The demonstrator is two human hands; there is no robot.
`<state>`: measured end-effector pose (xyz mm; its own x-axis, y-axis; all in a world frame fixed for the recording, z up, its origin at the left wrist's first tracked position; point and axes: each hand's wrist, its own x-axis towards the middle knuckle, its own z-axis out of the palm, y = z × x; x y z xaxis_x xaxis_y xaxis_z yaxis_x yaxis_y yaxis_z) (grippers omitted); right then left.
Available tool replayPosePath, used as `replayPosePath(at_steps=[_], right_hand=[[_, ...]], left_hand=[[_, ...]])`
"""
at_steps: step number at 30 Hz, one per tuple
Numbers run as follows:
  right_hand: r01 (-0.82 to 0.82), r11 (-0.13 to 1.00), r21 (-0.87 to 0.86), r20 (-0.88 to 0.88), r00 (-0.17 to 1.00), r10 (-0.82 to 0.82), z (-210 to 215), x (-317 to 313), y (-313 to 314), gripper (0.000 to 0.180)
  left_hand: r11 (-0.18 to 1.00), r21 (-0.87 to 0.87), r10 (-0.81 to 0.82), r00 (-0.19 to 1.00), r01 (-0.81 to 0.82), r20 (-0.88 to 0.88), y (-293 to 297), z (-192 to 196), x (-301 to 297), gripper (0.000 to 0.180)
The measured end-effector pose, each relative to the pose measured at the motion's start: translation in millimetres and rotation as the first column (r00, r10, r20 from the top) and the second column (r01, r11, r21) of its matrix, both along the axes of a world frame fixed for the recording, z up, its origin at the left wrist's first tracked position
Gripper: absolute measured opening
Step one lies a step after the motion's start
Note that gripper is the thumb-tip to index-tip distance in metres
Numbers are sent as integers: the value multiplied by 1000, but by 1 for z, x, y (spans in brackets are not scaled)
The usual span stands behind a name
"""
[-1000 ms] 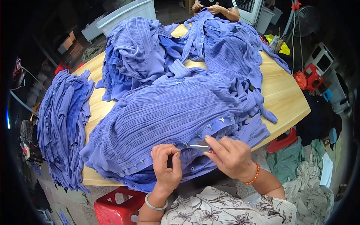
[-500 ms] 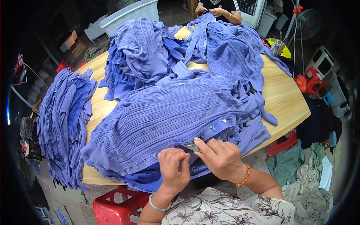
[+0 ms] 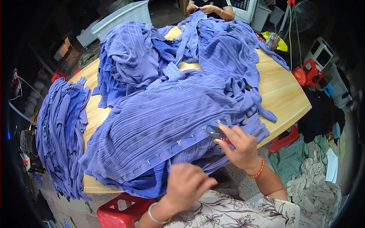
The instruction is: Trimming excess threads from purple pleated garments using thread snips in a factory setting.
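Note:
A purple ribbed knit garment [image 3: 152, 121] is spread over the near part of the table. Along its edge band runs a row of small metal clasps [image 3: 179, 143], each with loose thread ends. My right hand [image 3: 239, 148] grips small red-handled thread snips [image 3: 214, 132]. Their blades stand apart at a clasp near the right end of the band. Below the band and off the cloth is my left hand [image 3: 188, 186], smeared by motion, so its fingers cannot be read.
More purple garments are heaped on the wooden table [image 3: 283, 91], and a stack [image 3: 62, 133] hangs over its left edge. A co-worker's hands [image 3: 207, 9] handle cloth across the table. A red stool [image 3: 123, 209] stands below the near edge. Grey cloth [image 3: 311, 186] lies at right.
My right hand has moved right along the band with the snips, whose blades have opened. My left hand has come off the cloth and dropped toward me. The view has shifted slightly.

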<state>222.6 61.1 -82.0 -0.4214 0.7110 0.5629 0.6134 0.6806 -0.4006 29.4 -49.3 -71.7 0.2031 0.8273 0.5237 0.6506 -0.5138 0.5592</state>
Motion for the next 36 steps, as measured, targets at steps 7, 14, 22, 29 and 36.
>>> replayPosePath(at_steps=[7, 14, 22, 29, 36], right_hand=[[-32, 999, -5, -21, 999, 32, -1, 7, -1, 47], [-44, 999, -10, -27, 999, 44, -4, 7, 1, 46], [-85, 996, -6, -9, 996, 85, 0, 4, 0, 46], [-152, 988, 17, 23, 988, 152, 2, -7, -8, 48], [-178, 975, 131, 135, 978, 161, 2, -16, -13, 49]], left_hand=[[892, 142, 448, 883, -430, -143, 51, -7, -16, 27], [857, 180, 515, 817, -483, -260, 58, -19, -10, 21], [916, 2, 401, 916, -401, -18, 54, -16, -15, 14], [949, -76, 315, 936, -307, 154, 42, -12, -20, 12], [948, -72, 317, 933, -309, 169, 40, -16, -18, 12]])
